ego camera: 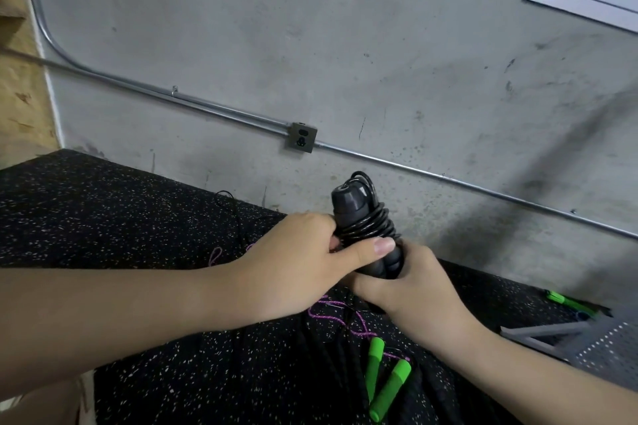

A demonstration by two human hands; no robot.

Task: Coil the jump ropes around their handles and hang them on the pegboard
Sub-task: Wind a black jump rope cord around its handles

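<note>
Now both hands gripping black rope bundle, axis upright; left hand thumb pinning coils, right hand curling round base.

Black handles wound with a glossy black cord are seen against a mottled grey wall crossed by a silver-grey conduit. The floor mat is black, speckled with pale flecks. Bright green handles and a purple rope are shown on it, beside a grey perforated pegboard.
</note>
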